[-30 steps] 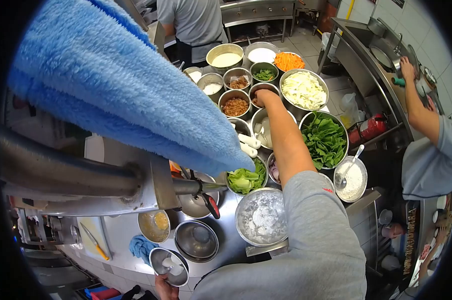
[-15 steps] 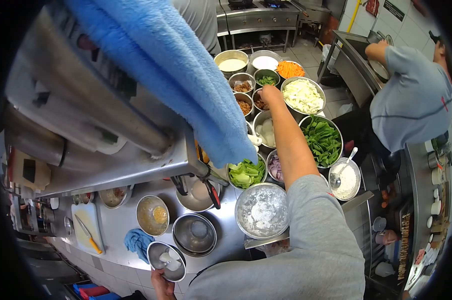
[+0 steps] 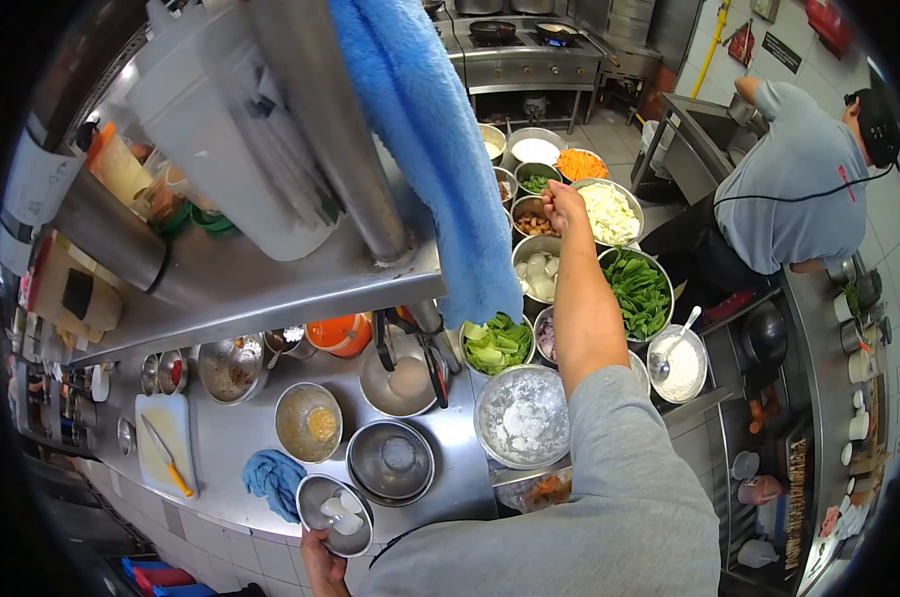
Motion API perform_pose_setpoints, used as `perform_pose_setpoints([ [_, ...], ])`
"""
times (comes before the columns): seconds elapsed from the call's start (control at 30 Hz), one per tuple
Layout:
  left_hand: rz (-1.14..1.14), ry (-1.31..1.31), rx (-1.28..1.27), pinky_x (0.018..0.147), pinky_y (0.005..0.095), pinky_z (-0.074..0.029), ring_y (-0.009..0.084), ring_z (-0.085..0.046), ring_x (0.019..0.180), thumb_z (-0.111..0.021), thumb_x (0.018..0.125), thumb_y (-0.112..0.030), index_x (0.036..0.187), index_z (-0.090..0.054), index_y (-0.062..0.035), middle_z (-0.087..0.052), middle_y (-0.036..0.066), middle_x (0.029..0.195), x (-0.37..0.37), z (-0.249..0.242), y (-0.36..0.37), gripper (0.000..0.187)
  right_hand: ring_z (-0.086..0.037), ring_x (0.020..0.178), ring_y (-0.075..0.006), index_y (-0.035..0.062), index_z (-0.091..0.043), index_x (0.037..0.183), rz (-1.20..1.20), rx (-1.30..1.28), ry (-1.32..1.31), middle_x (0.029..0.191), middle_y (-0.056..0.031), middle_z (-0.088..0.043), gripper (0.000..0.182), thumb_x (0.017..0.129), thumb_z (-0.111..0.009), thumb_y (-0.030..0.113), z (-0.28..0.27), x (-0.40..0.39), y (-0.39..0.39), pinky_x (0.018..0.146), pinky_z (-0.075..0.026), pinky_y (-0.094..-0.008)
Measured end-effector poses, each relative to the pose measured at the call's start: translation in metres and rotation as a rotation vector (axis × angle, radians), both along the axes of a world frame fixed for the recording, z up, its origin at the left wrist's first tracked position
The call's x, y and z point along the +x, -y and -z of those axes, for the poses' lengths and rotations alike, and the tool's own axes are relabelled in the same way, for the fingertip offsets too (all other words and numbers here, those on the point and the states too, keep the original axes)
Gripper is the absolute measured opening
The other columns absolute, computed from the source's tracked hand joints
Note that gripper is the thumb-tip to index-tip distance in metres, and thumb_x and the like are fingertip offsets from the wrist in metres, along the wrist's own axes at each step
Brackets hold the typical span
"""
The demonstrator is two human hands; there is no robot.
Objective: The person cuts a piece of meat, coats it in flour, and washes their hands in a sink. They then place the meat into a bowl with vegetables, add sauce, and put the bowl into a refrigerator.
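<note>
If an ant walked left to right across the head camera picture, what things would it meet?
Cutting board with a knife, crumpled blue cloth, bowl in the left hand, white-dusted bowl, dark green leaves, co-worker in grey.

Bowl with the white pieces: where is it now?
The bowl is at the head view's lower left, in the left hand, right of the blue cloth.

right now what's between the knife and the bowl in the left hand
From the knife: the edge of the board, bare counter, then a blue cloth next to the bowl, in the head view.
</note>
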State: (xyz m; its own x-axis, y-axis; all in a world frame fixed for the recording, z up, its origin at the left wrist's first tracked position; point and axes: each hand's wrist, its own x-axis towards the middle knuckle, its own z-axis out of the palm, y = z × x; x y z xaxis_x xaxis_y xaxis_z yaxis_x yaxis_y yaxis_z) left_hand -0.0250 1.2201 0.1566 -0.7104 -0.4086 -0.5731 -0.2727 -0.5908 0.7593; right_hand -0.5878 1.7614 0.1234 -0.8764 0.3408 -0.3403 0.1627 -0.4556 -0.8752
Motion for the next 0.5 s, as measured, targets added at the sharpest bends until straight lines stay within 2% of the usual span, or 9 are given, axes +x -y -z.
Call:
perform_pose_setpoints([
  [0.1, -0.004, -0.017, 0.021, 0.097, 0.0434, -0.047, 0.0298, -0.056, 0.111, -0.050, 0.069, -0.006, 0.131, -0.046, -0.0069, -0.056, 0.013, 0.122, 0.005, 0.005, 0.004, 0.062, -0.062, 0.071, -0.0179, 0.0027, -0.056, 0.113, -0.024, -0.236, -0.045, 0.088, -0.0094, -0.062, 0.034, 0.102, -0.045, 0.032, -0.010, 0.011, -0.001, 0.054, -0.053, -0.0231],
  [0.2, 0.001, -0.026, 0.051, 0.096, 0.0422, -0.048, 0.0294, -0.056, 0.111, -0.050, 0.069, -0.007, 0.131, -0.046, -0.0064, -0.056, 0.013, 0.121, 0.003, 0.007, 0.003, 0.062, -0.064, 0.097, -0.0362, -0.0091, -0.053, 0.113, 0.076, -0.588, -0.255, 0.102, -0.0237, -0.063, 0.056, 0.103, -0.031, 0.042, -0.024, 0.036, 0.012, 0.085, -0.058, -0.0389],
  [0.23, 0.003, -0.027, 0.056, 0.096, 0.0422, -0.048, 0.0294, -0.056, 0.111, -0.050, 0.069, -0.007, 0.131, -0.046, -0.0064, -0.056, 0.013, 0.121, 0.001, 0.007, 0.002, 0.062, -0.064, 0.097, -0.0362, -0.0091, -0.053, 0.113, 0.077, -0.583, -0.256, 0.102, -0.0237, -0.063, 0.056, 0.103, -0.031, 0.042, -0.027, 0.044, 0.013, 0.085, -0.058, -0.0389],
  [0.3, 0.022, -0.005, 0.069, 0.096, 0.0425, -0.048, 0.0298, -0.056, 0.111, -0.049, 0.070, -0.005, 0.131, -0.046, -0.0056, -0.056, 0.014, 0.122, -0.007, 0.004, -0.003, 0.061, -0.065, 0.095, -0.0347, -0.0074, -0.053, 0.114, 0.023, -0.594, -0.297, 0.102, -0.0229, -0.063, 0.053, 0.103, -0.031, 0.040, -0.030, 0.054, 0.011, 0.083, -0.059, -0.0377],
  [0.33, 0.016, -0.008, 0.079, 0.096, 0.0425, -0.048, 0.0298, -0.056, 0.111, -0.049, 0.070, -0.005, 0.131, -0.046, -0.0056, -0.056, 0.014, 0.122, -0.011, 0.002, -0.005, 0.061, -0.065, 0.082, -0.0272, -0.0036, -0.054, 0.115, 0.020, -0.604, -0.249, 0.100, -0.0198, -0.063, 0.049, 0.103, -0.035, 0.040, -0.031, 0.058, 0.008, 0.066, -0.059, -0.0293],
  [0.4, 0.111, -0.054, 0.111, 0.097, 0.0433, -0.047, 0.0301, -0.056, 0.111, -0.048, 0.071, -0.002, 0.131, -0.046, -0.0040, -0.056, 0.015, 0.122, -0.018, -0.003, -0.009, 0.060, -0.055, 0.061, -0.0161, 0.0034, -0.055, 0.112, -0.142, -0.567, -0.307, 0.087, -0.0092, -0.060, 0.040, 0.101, -0.042, 0.039, -0.025, 0.076, -0.009, 0.045, -0.045, -0.0218],
  [0.43, 0.135, -0.052, 0.112, 0.097, 0.0431, -0.048, 0.0299, -0.057, 0.111, -0.047, 0.072, -0.001, 0.133, -0.045, -0.0032, -0.056, 0.015, 0.122, -0.020, -0.005, -0.011, 0.061, -0.039, 0.051, -0.0085, 0.0090, -0.056, 0.102, -0.173, -0.613, -0.269, 0.074, -0.0021, -0.051, 0.026, 0.100, -0.047, 0.033, -0.034, 0.089, -0.009, 0.035, -0.026, -0.0183],
  [0.47, 0.145, -0.049, 0.111, 0.097, 0.0428, -0.048, 0.0297, -0.057, 0.111, -0.047, 0.073, -0.001, 0.134, -0.044, -0.0024, -0.056, 0.016, 0.123, -0.021, -0.008, -0.014, 0.061, -0.033, 0.047, -0.0057, 0.0139, -0.053, 0.092, -0.400, -0.706, -0.398, 0.069, 0.0025, -0.043, 0.018, 0.100, -0.049, 0.030, -0.027, 0.101, -0.018, 0.033, -0.022, -0.0181],
  [0.5, 0.180, -0.061, 0.123, 0.096, 0.0402, -0.048, 0.0286, -0.058, 0.110, -0.047, 0.074, 0.000, 0.136, -0.043, -0.0011, -0.056, 0.016, 0.124, -0.020, -0.010, -0.014, 0.062, -0.030, 0.044, -0.0037, 0.0169, -0.049, 0.085, -0.174, -0.462, -0.219, 0.066, 0.0049, -0.040, 0.020, 0.099, -0.050, 0.031, -0.059, 0.137, 0.003, 0.032, -0.020, -0.0180],
])
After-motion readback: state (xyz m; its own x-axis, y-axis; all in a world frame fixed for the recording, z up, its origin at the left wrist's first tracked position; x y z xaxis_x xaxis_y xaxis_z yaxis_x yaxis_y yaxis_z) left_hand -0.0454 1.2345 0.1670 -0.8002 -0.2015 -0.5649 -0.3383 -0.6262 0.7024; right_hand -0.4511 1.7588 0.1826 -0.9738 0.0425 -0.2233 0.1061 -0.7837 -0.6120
